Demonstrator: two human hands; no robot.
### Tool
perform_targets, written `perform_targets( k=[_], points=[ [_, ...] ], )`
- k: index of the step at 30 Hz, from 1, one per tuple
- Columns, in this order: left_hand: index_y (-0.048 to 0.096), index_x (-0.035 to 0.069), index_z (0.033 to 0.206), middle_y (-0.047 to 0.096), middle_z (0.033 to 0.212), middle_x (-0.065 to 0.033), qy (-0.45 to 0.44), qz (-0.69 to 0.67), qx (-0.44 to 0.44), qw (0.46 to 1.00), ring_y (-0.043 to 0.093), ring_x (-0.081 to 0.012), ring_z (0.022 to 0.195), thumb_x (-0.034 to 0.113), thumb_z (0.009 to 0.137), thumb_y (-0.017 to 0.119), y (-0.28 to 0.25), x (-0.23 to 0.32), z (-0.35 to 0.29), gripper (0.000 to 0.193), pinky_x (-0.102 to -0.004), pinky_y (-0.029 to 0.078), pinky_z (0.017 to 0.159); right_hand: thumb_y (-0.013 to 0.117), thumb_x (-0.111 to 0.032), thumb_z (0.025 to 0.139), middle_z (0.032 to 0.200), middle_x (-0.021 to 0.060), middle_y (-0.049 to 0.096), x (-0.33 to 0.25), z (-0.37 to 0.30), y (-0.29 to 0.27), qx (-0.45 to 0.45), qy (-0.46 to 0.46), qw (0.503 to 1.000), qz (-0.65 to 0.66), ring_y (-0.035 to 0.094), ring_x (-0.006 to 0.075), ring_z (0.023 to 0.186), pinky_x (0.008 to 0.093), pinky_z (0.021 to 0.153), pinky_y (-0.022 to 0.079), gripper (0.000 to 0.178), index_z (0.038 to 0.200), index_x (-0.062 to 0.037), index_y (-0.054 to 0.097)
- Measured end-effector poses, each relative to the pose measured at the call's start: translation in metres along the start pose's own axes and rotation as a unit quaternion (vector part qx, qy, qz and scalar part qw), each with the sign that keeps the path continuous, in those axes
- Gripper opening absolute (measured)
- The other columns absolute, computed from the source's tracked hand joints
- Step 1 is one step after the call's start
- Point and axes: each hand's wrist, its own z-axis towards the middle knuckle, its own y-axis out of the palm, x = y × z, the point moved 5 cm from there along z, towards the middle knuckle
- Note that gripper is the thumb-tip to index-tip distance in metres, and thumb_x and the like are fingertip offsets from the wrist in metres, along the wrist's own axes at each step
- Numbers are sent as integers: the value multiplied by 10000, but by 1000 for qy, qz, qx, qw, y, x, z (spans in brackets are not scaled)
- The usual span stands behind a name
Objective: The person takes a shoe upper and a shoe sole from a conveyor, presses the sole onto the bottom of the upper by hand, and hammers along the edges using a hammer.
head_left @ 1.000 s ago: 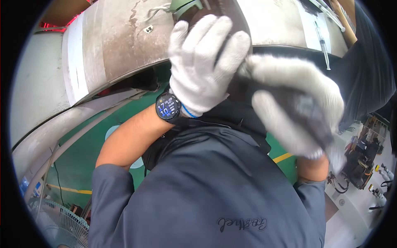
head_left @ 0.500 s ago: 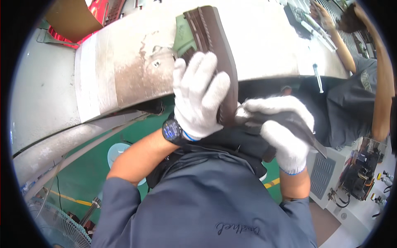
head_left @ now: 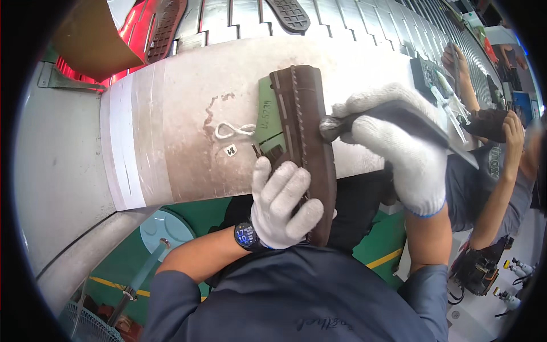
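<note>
A dark brown shoe point(head_left: 310, 108) with a stitched seam lies lengthwise over the bench, its near end close to my body. A green shoe last point(head_left: 268, 114) shows inside it on the left. My left hand point(head_left: 285, 199), in a white knitted glove, is wrapped over the near part of the shoe. My gloved right hand point(head_left: 393, 125) grips a dark tool point(head_left: 413, 119) with a rounded knob at one end and a flat, tapering tail at the other. The knob sits at the shoe's right side; I cannot tell whether it presses on it.
On the worn pale bench point(head_left: 188, 102) lie a white cord loop point(head_left: 233, 131) and a small tag point(head_left: 229, 150). Behind runs a slatted metal conveyor point(head_left: 364, 23) carrying a shoe sole point(head_left: 289, 12). At right, a co-worker point(head_left: 496, 171) holds a dark piece near several syringes point(head_left: 453, 108).
My right hand and the tool have moved from the shoe's near end to partway up its right side. My left hand keeps its hold. The view now takes in more of the conveyor.
</note>
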Motion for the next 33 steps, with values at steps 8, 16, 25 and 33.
perform_targets(
  k=[8,16,25,33],
  points=[
    [497,170,1417,574,1399,-201,27,-11,-25,999,567,-406,1334,261,950,787,-3,4,1,558,-713,308,1258,761,-66,889,976,140,795,-17,41,-5,-63,-2,996,-62,785,229,920,319,830,610,219,1070,57,760],
    [583,-42,1442,639,1368,-304,3,-24,-248,968,622,-502,1262,652,774,871,-48,-36,116,1005,-588,486,1090,698,-222,1040,1132,179,786,72,11,-17,37,94,945,312,773,299,1051,428,947,631,330,1231,47,709],
    [550,-62,1473,671,1357,-251,-242,-66,-286,925,666,-309,1272,572,749,958,26,-71,163,1045,-423,526,1115,653,-172,1052,1232,190,717,78,-28,5,140,6,892,429,742,351,1108,502,975,622,334,1317,33,651],
    [606,-25,1441,637,1284,-174,136,-16,-150,979,680,-288,1164,392,522,1097,-64,45,231,1122,-408,570,1017,747,-112,949,1149,188,793,-7,-91,-25,140,-218,938,230,759,270,1058,416,963,601,293,1154,96,766]
  ],
)
